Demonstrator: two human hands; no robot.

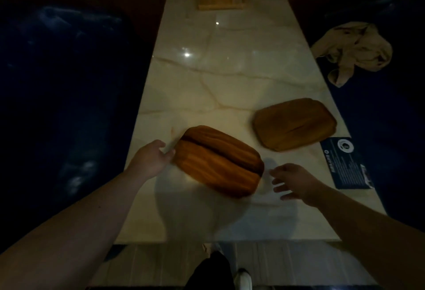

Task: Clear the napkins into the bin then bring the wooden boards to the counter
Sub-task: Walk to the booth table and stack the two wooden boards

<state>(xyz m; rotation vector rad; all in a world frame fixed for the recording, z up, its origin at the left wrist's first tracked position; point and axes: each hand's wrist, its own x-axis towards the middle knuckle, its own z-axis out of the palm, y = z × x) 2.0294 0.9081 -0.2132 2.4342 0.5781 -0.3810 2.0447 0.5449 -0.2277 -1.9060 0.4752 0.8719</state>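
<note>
Dim light is falling on a pale marble counter (pixel 225 78) flanked by dark blue seats. Near the front, the striped wooden board (pixel 219 162) is lying flat, its long axis running from far left to near right. The left hand (pixel 151 158) is touching its far-left end, fingers loose, not gripping. The right hand (pixel 294 182) is hovering just beside its near-right end, fingers spread, holding nothing. A plainer wooden board (pixel 295 124) is sitting to the right, long axis roughly left-right, beside a dark card (pixel 345 163). A crumpled cloth (pixel 354 52) is lying on the right seat.
</note>
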